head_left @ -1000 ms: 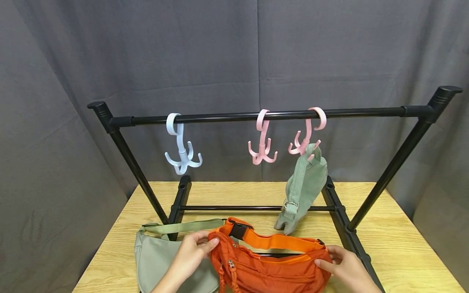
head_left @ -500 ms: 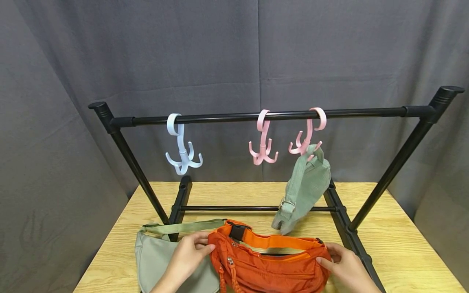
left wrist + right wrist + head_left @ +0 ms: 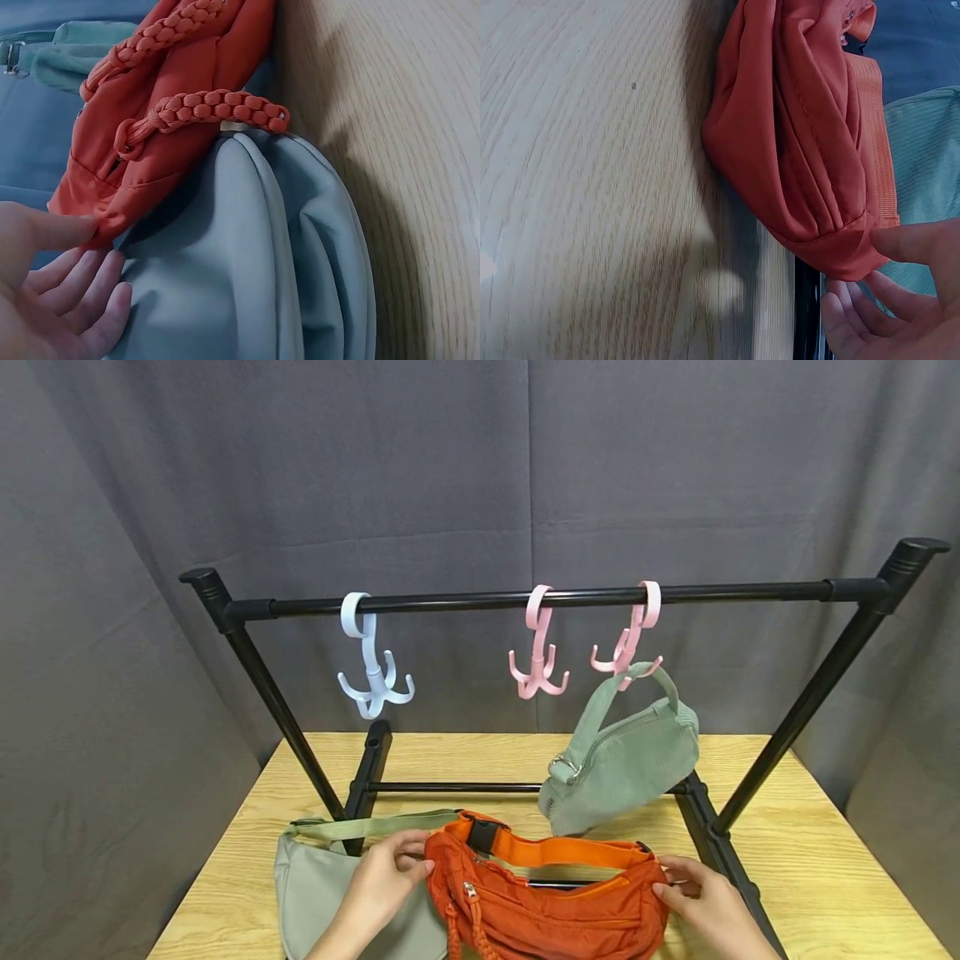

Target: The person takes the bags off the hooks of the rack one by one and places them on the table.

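Observation:
An orange-red waist bag (image 3: 555, 910) with an orange strap, a black buckle and braided zipper pulls is held between both hands at the front. My left hand (image 3: 390, 877) pinches its left end between thumb and fingers; the left wrist view shows that pinch at the bag's corner (image 3: 97, 225). At the other end, my right hand (image 3: 705, 897) pinches the opposite corner, also plain in the right wrist view (image 3: 855, 255). A grey-green shoulder bag (image 3: 315, 885) lies beneath and beside the left hand, partly hidden by it and the orange bag.
A black rack's top bar (image 3: 450, 602) carries a light blue hook (image 3: 373, 681), a pink hook (image 3: 537, 660) and another pink hook (image 3: 632, 639). From the last one hangs a green corduroy bag (image 3: 637, 768), behind the orange bag. The rack stands on a wooden table (image 3: 832, 868).
The green corduroy bag and its pink hook have turned, so its broad side now faces forward. Both hands keep their pinch on the waist bag, which has shifted only slightly.

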`<state>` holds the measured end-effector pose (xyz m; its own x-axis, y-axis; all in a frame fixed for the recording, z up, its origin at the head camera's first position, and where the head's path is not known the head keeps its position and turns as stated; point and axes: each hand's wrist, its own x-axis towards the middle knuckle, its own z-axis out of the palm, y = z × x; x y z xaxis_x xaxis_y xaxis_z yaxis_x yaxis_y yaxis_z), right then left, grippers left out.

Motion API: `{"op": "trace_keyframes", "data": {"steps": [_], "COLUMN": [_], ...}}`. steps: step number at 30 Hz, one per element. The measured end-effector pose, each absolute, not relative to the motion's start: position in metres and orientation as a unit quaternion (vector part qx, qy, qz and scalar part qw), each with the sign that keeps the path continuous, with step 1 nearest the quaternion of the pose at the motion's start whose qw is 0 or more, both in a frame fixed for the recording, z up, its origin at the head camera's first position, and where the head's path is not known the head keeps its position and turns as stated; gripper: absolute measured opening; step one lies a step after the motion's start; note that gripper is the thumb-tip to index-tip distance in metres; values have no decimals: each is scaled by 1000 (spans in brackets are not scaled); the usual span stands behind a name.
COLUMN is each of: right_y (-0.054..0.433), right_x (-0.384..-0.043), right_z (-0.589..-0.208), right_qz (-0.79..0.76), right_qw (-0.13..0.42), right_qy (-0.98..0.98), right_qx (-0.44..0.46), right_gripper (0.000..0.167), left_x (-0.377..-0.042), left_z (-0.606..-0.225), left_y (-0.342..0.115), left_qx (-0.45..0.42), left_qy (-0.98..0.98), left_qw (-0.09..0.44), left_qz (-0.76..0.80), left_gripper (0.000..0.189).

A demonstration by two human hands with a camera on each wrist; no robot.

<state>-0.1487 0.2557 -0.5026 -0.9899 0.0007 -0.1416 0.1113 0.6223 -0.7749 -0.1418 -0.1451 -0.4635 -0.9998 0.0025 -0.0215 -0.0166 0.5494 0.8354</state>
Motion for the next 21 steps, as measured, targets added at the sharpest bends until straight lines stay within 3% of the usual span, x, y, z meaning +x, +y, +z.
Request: {"op": "trace_keyframes", "data": {"steps": [9,21], "right_y": [254,256], "right_x": [-148,-142], "right_z": [-500,-501], "right_qz": [-433,-437], "right_qw": [57,47], "right_qy": [899,898], "right_qx": [23,26], "right_gripper": [42,37], "left_x": [-142,-142], "left_z": [-458,-438], "left_y": [-147,-143], "left_qx": [15,11], "left_qy": [890,890], "left_qw": [-50,-63], "left_qz": [454,451], "left_gripper": [26,21]}}
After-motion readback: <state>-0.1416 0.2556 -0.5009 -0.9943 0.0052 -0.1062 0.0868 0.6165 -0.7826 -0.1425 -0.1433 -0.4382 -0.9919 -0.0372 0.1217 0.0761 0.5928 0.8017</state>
